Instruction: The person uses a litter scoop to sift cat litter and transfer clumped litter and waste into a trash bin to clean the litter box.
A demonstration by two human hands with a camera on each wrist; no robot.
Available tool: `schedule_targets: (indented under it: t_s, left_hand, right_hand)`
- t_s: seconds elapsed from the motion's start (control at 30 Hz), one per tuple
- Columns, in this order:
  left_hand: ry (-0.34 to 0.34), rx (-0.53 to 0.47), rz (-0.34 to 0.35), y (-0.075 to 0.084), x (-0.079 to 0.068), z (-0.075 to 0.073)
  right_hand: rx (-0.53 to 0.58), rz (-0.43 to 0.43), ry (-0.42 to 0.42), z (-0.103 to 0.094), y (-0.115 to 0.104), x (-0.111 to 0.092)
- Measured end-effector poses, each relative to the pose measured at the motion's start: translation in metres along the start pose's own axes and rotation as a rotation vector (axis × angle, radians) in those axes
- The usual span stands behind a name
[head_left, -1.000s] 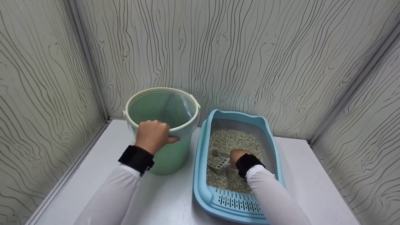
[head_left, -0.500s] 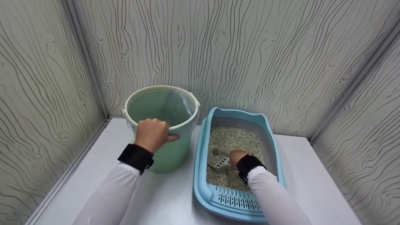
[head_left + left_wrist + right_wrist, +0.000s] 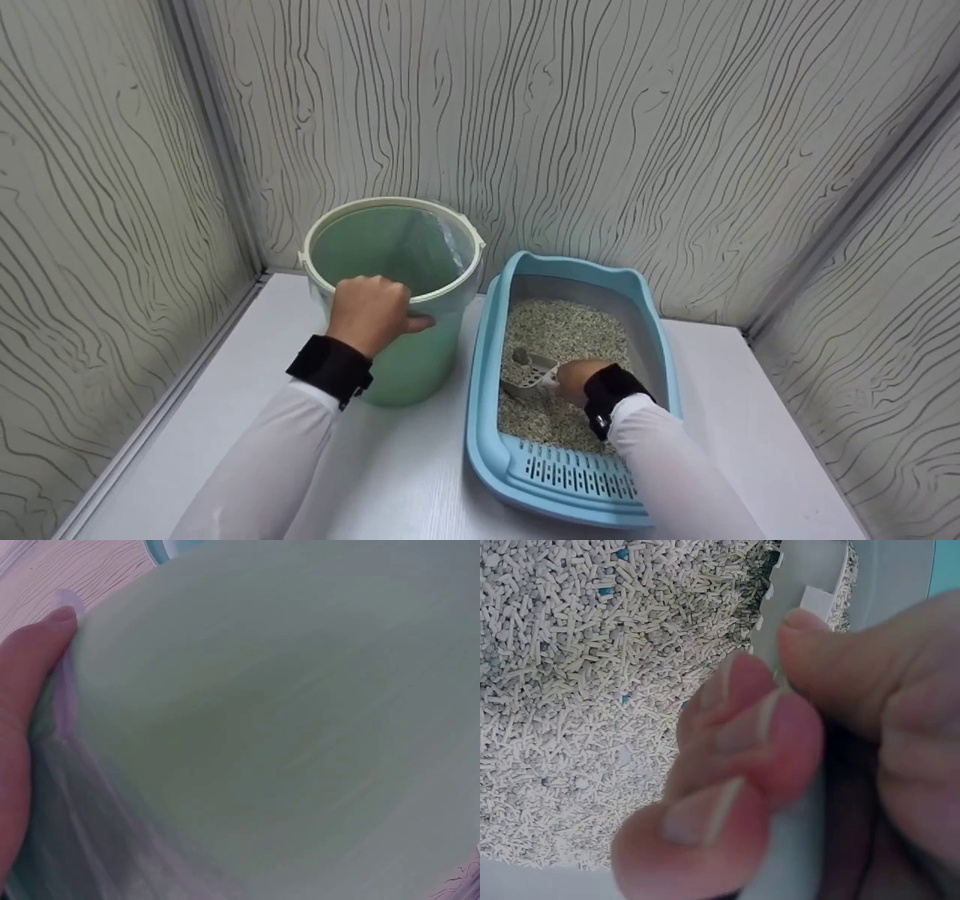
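My left hand (image 3: pixel 371 315) grips the near rim of a green bucket (image 3: pixel 412 367); the thumb lies along its outside and the other fingers curl over the pale rim. A thin clear plastic liner (image 3: pixel 97 832) is bunched near that thumb in the left wrist view. Inside the blue litter box (image 3: pixel 487 360), my right hand (image 3: pixel 581 379) holds a slotted litter scoop (image 3: pixel 538 371) by its handle. Pellet litter and a dark clump (image 3: pixel 520 355) are in the scoop, low over the litter (image 3: pixel 566 326). In the right wrist view, fingers (image 3: pixel 712 832) wrap the handle and hide part of it.
Bucket and litter box stand side by side on a white table (image 3: pixel 390 480). Wood-patterned panels (image 3: pixel 480 112) close off the back and both sides. A slotted blue ledge (image 3: pixel 577 480) forms the box's front end.
The scoop has levelled and come up slightly with the clump and litter in it, and the right hand has shifted a little to the right. The left hand keeps its hold on the bucket rim.
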State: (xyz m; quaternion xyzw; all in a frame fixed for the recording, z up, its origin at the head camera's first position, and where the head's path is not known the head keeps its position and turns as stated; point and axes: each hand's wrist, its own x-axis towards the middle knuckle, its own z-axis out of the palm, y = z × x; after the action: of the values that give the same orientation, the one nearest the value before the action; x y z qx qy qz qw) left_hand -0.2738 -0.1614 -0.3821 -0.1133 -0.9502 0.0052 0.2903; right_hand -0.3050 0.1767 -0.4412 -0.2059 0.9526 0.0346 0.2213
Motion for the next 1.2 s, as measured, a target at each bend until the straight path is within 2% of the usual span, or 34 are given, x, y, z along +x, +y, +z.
schedule_targets:
  t_s: [0.13, 0.27, 0.53, 0.73, 1.0, 1.2]
  left_hand:
    - [-0.005, 0.004, -0.002, 0.0, 0.001, 0.0]
    - [-0.014, 0.002, -0.002, 0.0, 0.001, 0.0]
    - [0.0, -0.002, 0.003, -0.001, 0.001, -0.002]
    - [-0.002, -0.005, 0.002, -0.001, 0.0, -0.002]
    - [-0.023, 0.0, -0.004, -0.001, 0.001, -0.004]
    - [-0.024, -0.01, -0.003, -0.001, 0.0, -0.002]
  right_hand:
    - [0.027, -0.015, 0.009, 0.002, 0.009, -0.001]
    - [0.077, -0.022, -0.007, -0.005, 0.019, -0.005]
    - [0.073, -0.001, 0.052, -0.031, 0.034, -0.03]
    - [0.183, 0.04, 0.059, -0.034, 0.042, -0.051]
    - [0.292, 0.004, 0.275, -0.019, 0.051, -0.064]
    - [0.353, 0.034, 0.369, -0.014, 0.058, -0.067]
